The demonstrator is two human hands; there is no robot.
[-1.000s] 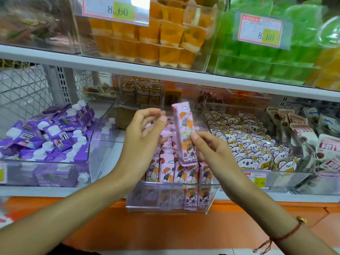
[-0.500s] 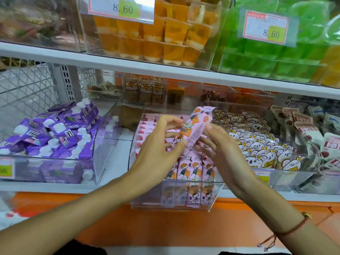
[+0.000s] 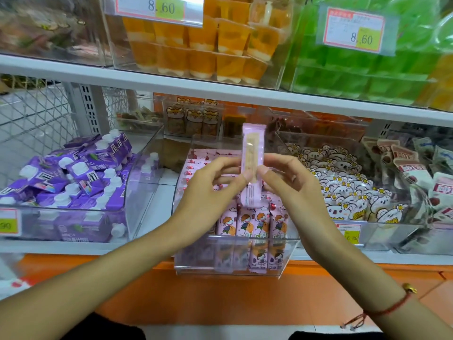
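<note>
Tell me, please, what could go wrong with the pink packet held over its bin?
The left hand and right hand only pinch the packet by its edges, so it may slip and fall past the bin front. Its back shows; put down so, it would mismatch the front-facing rows.

My left hand (image 3: 210,192) and my right hand (image 3: 291,190) pinching one pink snack pack (image 3: 252,165) upright, its back side to me, above the clear bin (image 3: 235,271) of same packs at the shelf front edge, purple pouches (image 3: 73,173) at left, my thumbs on its lower half
</note>
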